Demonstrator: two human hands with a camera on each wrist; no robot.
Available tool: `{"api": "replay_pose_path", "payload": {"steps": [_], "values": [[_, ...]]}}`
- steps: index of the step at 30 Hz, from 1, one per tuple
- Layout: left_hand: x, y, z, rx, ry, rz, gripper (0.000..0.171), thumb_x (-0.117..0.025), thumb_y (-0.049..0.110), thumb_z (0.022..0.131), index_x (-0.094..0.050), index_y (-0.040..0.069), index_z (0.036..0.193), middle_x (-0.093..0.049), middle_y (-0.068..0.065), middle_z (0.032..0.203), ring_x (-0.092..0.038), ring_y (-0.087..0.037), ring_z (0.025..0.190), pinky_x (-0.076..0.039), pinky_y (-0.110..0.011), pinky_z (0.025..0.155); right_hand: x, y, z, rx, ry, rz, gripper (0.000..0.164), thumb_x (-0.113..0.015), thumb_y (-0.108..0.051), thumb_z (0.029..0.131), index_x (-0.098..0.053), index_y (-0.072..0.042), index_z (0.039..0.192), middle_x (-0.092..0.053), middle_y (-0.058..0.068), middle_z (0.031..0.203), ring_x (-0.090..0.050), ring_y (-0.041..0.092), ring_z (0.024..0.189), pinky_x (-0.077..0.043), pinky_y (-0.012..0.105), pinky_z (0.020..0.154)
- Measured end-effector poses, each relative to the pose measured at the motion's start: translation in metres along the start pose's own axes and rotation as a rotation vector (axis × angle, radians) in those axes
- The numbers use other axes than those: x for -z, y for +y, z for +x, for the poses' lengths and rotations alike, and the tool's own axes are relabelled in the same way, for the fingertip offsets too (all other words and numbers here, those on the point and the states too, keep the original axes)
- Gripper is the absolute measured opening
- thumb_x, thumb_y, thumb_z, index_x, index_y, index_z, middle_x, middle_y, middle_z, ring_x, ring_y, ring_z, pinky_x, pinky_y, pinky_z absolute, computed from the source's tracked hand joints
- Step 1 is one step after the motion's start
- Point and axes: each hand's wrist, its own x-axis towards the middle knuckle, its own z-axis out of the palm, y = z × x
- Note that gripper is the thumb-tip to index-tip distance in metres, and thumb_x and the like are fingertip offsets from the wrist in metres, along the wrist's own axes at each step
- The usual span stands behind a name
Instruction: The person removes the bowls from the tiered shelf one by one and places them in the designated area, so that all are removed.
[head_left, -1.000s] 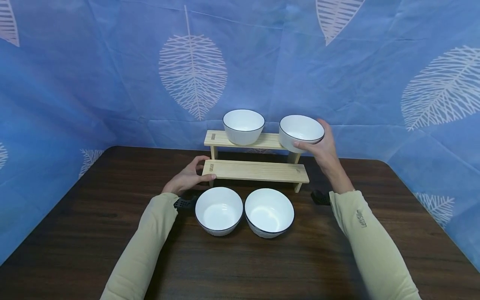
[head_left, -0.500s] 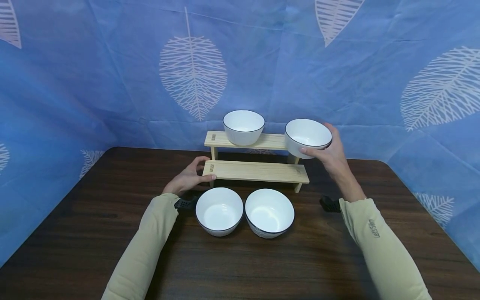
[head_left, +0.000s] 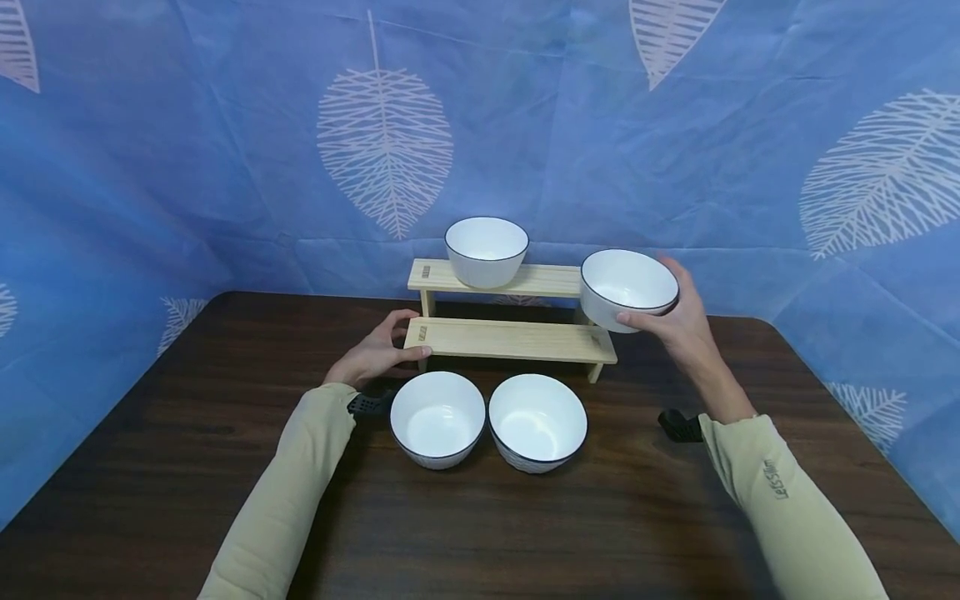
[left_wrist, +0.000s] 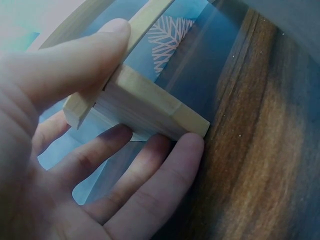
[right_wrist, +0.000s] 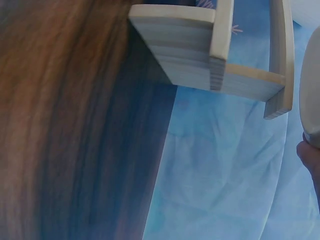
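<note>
A two-tier wooden rack (head_left: 510, 340) stands on the table, and my left hand (head_left: 375, 350) grips the left end of its lower shelf. In the left wrist view my thumb lies on the shelf board and the fingers touch the side leg (left_wrist: 150, 105). My right hand (head_left: 682, 321) holds a white bowl (head_left: 628, 283) with a dark rim, slightly tilted, at the right end of the upper shelf. The right wrist view shows this bowl (right_wrist: 311, 90) apart from the rack's end. Another white bowl (head_left: 487, 254) sits on the upper shelf, left of centre.
Two more white bowls, a left one (head_left: 438, 421) and a right one (head_left: 537, 423), stand side by side on the dark wooden table (head_left: 525, 533) in front of the rack. A blue cloth (head_left: 525, 125) with white leaf prints hangs behind.
My right hand has moved the bowl to the right and towards me, off the upper shelf's right end. The left hand and the other bowls have stayed in place.
</note>
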Motion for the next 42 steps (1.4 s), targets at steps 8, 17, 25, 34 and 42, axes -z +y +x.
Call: {"api": "replay_pose_path", "payload": {"steps": [8,17,25,34,42], "values": [[0.001,0.002,0.002,-0.003,-0.001,-0.043,0.08,-0.071,0.014,0.096,-0.02,0.011,0.158,-0.034,-0.028,0.148,-0.053,-0.043,0.124,-0.05,-0.054,0.098,0.009,0.005,-0.009,-0.008,-0.021,-0.036,0.095,-0.075,-0.008,0.088,-0.014,-0.001,0.161,-0.028,0.027,0.156,-0.039,0.042,0.133,-0.043,0.023,0.09],[-0.002,-0.003,0.0,-0.003,-0.014,-0.039,0.079,-0.07,0.014,0.097,-0.02,0.01,0.157,-0.034,-0.028,0.148,-0.052,-0.042,0.125,-0.049,-0.054,0.1,0.013,0.009,-0.022,-0.011,-0.061,-0.092,0.097,-0.077,-0.011,0.087,-0.015,-0.002,0.161,-0.03,0.031,0.154,-0.038,0.047,0.13,-0.04,0.018,0.083],[0.0,-0.001,0.001,-0.008,0.008,-0.011,0.078,-0.071,0.015,0.096,-0.022,0.01,0.156,-0.035,-0.028,0.148,-0.049,-0.042,0.128,-0.046,-0.056,0.103,0.015,0.008,-0.026,0.023,-0.079,-0.097,0.097,-0.078,-0.007,0.085,-0.017,-0.001,0.161,-0.03,0.034,0.152,-0.038,0.051,0.129,-0.041,0.01,0.078],[0.001,-0.001,0.0,-0.015,0.006,-0.003,0.078,-0.071,0.017,0.096,-0.022,0.01,0.157,-0.035,-0.028,0.149,-0.047,-0.041,0.13,-0.045,-0.056,0.104,0.02,0.006,-0.035,0.027,-0.088,-0.135,0.096,-0.079,-0.003,0.083,-0.022,-0.001,0.16,-0.035,0.032,0.149,-0.043,0.04,0.123,-0.043,0.008,0.076],[0.002,-0.002,-0.001,-0.02,0.012,0.013,0.078,-0.072,0.018,0.096,-0.023,0.01,0.156,-0.034,-0.028,0.15,-0.041,-0.042,0.134,-0.043,-0.058,0.105,0.024,0.008,-0.043,0.022,-0.122,-0.159,0.098,-0.08,-0.002,0.081,-0.023,-0.001,0.16,-0.034,0.031,0.15,-0.043,0.014,0.116,-0.045,0.008,0.075]]}}
